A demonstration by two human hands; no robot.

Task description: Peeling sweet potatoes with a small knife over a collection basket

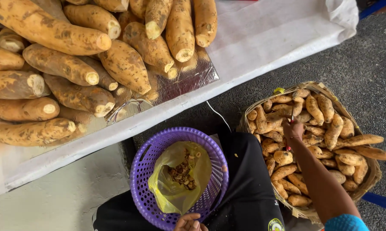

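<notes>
Sweet potatoes (325, 141), small and orange-brown, fill a woven basket (369, 182) that sits on the dark grey floor (364, 64) at our right. Our right hand (292, 130) reaches down into the heap with its grip closed on a thin tool with a red handle (292, 119); its tip is too small to make out. Our left hand (188, 222) rests at the near rim of a purple plastic basket (143, 171) on our lap, fingers curled at the rim; whether the grip grasps it we cannot tell. Inside that basket lies a yellow plastic bag (171, 192) holding brown trimmings (182, 173). Dark cloth (248, 184) covers our lap. Ahead, a worktop (261, 38) draped in white sheet carries a shiny foil sheet (193, 75), and on it a pile of large sweet potatoes (73, 64) with cut ends. Beside the worktop's near edge the floor turns to pale concrete (64, 196).
</notes>
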